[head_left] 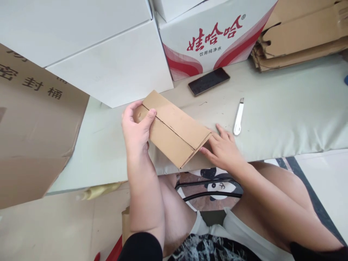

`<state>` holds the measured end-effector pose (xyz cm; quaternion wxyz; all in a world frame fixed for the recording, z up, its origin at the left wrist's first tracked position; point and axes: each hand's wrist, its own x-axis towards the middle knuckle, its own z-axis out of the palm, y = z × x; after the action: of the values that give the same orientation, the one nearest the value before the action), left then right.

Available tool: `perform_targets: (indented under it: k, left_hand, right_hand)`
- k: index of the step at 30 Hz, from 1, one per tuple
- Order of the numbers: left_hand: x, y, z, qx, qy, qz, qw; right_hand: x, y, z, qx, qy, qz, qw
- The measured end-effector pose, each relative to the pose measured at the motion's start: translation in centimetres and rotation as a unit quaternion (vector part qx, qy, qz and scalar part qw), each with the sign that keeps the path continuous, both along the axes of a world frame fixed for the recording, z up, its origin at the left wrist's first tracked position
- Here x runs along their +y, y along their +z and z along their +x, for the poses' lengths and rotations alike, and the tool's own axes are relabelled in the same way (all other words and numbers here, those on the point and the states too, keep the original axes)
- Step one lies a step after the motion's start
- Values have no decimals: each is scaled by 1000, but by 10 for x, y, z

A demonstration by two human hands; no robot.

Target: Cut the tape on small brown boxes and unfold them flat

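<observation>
A small brown cardboard box (pixel 174 127) is tilted above the front part of the cloth-covered table, its two top flaps meeting along a dark seam. My left hand (pixel 137 123) grips its far left end, the thumb on top by the seam and the fingers curled round the edge. At the opposite end, my right hand (pixel 221 146) has its fingers stretched out, with the thumb and fingertips close to the box's edge; whether they press on it I cannot tell. A white utility knife (pixel 238 116) lies to the right of my right hand, its blade end pointing away from me.
A dark phone (pixel 209 81) lies in front of a white and red water carton (pixel 217 40). White boxes (pixel 114 61) and a large brown carton (pixel 38 119) stand to the left. Flattened cardboard (pixel 307 34) is stacked at the back right. The table's front edge runs above my knees.
</observation>
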<state>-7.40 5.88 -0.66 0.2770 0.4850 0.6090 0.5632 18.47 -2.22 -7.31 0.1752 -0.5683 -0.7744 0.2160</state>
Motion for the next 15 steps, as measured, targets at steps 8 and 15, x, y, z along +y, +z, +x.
perform_targets:
  k: [8, 15]
  left_hand:
    - [3, 2, 2, 3, -1, -6, 1000]
    - [7, 1, -1, 5, 7, 1, 1000]
  right_hand:
    - [-4, 1, -4, -58, 3, -29, 998]
    - [-3, 12, -11, -22, -29, -86, 996]
